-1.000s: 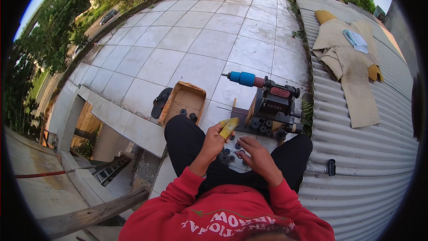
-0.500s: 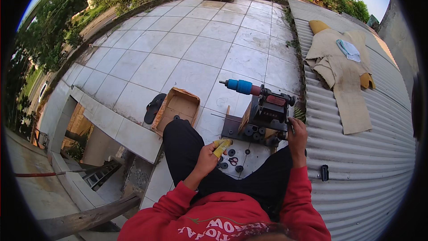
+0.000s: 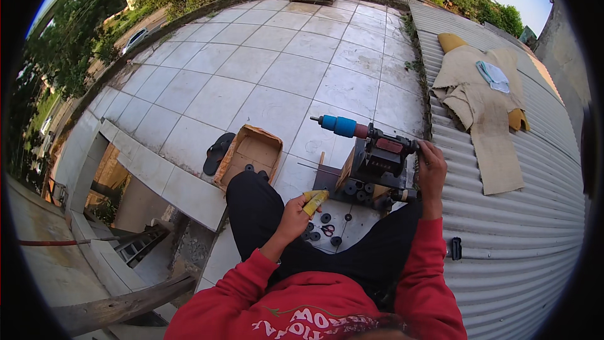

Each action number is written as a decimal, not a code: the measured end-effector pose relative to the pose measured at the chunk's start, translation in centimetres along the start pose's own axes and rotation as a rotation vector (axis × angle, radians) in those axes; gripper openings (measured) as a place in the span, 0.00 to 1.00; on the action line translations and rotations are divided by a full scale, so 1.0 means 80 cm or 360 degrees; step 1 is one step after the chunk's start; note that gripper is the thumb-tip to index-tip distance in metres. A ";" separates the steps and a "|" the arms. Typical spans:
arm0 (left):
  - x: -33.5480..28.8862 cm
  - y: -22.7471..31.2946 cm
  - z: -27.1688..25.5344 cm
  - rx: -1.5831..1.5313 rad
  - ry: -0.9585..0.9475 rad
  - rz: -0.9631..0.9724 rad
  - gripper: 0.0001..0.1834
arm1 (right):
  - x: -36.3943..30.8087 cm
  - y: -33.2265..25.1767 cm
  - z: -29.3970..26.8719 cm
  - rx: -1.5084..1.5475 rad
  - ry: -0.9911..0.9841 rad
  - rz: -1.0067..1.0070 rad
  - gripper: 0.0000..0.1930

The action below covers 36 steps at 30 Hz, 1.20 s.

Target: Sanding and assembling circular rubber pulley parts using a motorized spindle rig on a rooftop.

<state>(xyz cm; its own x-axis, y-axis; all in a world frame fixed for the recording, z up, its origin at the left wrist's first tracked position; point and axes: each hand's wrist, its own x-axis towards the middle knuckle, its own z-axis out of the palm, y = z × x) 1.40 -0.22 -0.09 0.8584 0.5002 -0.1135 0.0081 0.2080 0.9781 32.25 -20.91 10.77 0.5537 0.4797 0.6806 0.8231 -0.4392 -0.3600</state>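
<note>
A black machine (image 3: 382,158) with a spindle carrying blue sleeves (image 3: 338,126) stands on a dark base in front of me. My right hand (image 3: 432,164) is at its right end, with fingers curled over the black end knob, partly hidden. My left hand (image 3: 292,219) is closed round a crumpled-looking yellow piece (image 3: 316,201), held above my lap to the left of the machine. What this piece is exactly I cannot make out. Several black discs (image 3: 361,190) lie on the machine's base. On the tiles between my legs are more discs and red-handled scissors (image 3: 328,230).
An open cardboard box (image 3: 259,146) with black discs in it stands left of the machine, beside a dark sandal (image 3: 218,152). Corrugated metal roofing (image 3: 535,226) runs along the right, carrying beige cloth (image 3: 481,88). A stair opening (image 3: 135,214) drops away at the left.
My right hand has moved up from low on the machine's right side to the knob at its upper right end. The left hand has hardly moved and keeps the yellow piece.
</note>
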 end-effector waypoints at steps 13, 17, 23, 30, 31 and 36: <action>0.025 -0.004 0.012 -0.0059 -0.0013 0.0078 0.16 | -0.041 0.083 0.070 -0.0033 -0.0312 0.0138 0.10; 0.030 0.005 0.015 -0.0020 0.0015 0.0094 0.15 | -0.085 0.063 0.058 0.0025 -0.0278 0.0138 0.12; 0.038 0.002 0.012 -0.0044 0.0030 0.0067 0.15 | -0.103 0.009 0.018 -0.0003 0.0004 0.0016 0.17; 0.042 0.009 0.016 -0.0122 0.0042 0.0036 0.14 | -0.022 -0.001 0.003 -0.0072 0.0139 -0.0103 0.18; 0.042 0.010 0.015 -0.0122 0.0050 0.0040 0.14 | -0.009 0.003 0.006 -0.0072 0.0137 -0.0098 0.18; 0.044 0.011 0.018 -0.0119 0.0040 0.0073 0.13 | 0.017 0.044 0.034 -0.0124 -0.0002 -0.0079 0.16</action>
<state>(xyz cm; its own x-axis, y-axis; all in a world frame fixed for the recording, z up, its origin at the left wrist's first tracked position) 5.18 0.49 0.62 0.8437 0.5316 -0.0742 -0.0700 0.2460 0.9667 36.27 -19.75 8.72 0.5126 0.5032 0.6957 0.8372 -0.4727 -0.2750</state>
